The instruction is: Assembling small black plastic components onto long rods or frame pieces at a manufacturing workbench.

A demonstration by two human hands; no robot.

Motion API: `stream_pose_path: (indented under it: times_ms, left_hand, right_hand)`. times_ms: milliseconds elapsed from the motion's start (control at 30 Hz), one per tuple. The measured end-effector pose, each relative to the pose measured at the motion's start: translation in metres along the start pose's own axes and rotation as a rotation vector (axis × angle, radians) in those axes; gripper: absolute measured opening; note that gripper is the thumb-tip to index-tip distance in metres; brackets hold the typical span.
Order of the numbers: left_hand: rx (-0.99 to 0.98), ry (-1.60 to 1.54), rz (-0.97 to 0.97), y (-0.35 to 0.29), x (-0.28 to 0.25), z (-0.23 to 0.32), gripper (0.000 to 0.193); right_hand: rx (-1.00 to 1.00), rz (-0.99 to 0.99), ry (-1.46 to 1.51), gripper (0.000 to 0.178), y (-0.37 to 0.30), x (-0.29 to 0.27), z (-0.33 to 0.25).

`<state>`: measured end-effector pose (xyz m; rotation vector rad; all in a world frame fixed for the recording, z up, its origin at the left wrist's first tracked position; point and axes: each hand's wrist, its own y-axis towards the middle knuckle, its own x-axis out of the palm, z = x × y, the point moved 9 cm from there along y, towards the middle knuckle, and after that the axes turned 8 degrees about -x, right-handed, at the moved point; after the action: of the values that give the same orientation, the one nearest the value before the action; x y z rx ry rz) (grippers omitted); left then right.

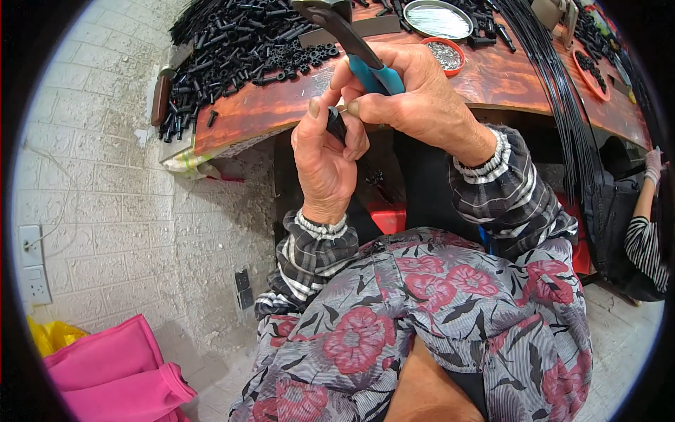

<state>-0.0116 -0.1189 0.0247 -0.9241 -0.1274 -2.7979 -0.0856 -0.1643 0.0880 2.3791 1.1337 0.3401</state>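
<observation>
- A small dark part point(338, 128) is gripped in the left hand point(325, 165), just off the near edge of the table point(256, 116); below it there is only the gap above the lap, so if that pinch is relaxed, the part could be lost downward.
- A thin, pale piece point(343, 108) is apparently pinched at the right thumb tip, right beside the dark part; what it is cannot be told. If it is pushed at a slant, it could be bent or sent slipping past.
- Trouble could be caused here too: the teal-handled tool point(384, 79) is gripped in the right hand point(422, 91) at the same time, so fine control may be spoiled, and with a twist of the wrist the pile of black parts point(281, 46) beyond could be knocked.
- The left forearm is raised steeply, thumb pointed up, fingers curled closed around the part.
- The right forearm is angled in from the lower right, the wrist held higher, thumb and fingertips brought toward the left hand's.
</observation>
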Motion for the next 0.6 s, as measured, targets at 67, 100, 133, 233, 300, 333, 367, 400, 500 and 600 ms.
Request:
stream_pose_path:
  times_ms: [67, 100, 133, 233, 300, 333, 367, 400, 500, 600]
  left_hand:
    - [-0.001, -0.002, -0.009, -0.0010, 0.0025, 0.0033, 0.044]
    - [-0.004, -0.007, -0.017, -0.0014, 0.0042, 0.0046, 0.043]
    - [-0.004, -0.007, -0.018, -0.0016, 0.0049, 0.0050, 0.043]
    - [-0.003, 0.002, 0.007, -0.0019, 0.0054, 0.0063, 0.043]
    - [-0.009, -0.002, 0.015, -0.0012, 0.0048, 0.0057, 0.043]
    - [-0.012, -0.003, 0.016, 0.0000, 0.0038, 0.0040, 0.043]
    - [-0.020, -0.013, 0.018, 0.0015, 0.0026, 0.0020, 0.042]
    - [-0.027, -0.023, 0.021, 0.0027, 0.0015, 0.0000, 0.042]
    - [-0.012, -0.033, 0.023, -0.0014, 0.0041, 0.0071, 0.042]
    - [-0.016, -0.070, 0.025, -0.0009, -0.0026, 0.0007, 0.051]
  right_hand:
    - [-0.010, 0.002, 0.012, 0.020, 0.0011, 0.0012, -0.0033]
    - [-0.024, -0.002, 0.002, 0.020, 0.0019, 0.0015, -0.0052]
    - [-0.036, -0.006, -0.009, 0.020, 0.0023, 0.0018, -0.0059]
    - [0.042, 0.019, 0.059, 0.020, 0.0015, 0.0026, -0.0059]
    - [0.026, 0.014, 0.036, 0.020, 0.0032, 0.0006, -0.0050]
    - [0.011, 0.010, 0.013, 0.020, 0.0035, -0.0005, -0.0038]
    - [0.014, 0.012, 0.013, 0.020, 0.0033, -0.0011, -0.0035]
    - [0.058, 0.012, 0.044, 0.020, 0.0029, -0.0010, -0.0008]
    - [0.084, 0.004, 0.085, 0.020, 0.0059, 0.0039, -0.0073]
    - [0.087, -0.002, 0.087, 0.021, 0.0053, 0.0031, -0.0010]
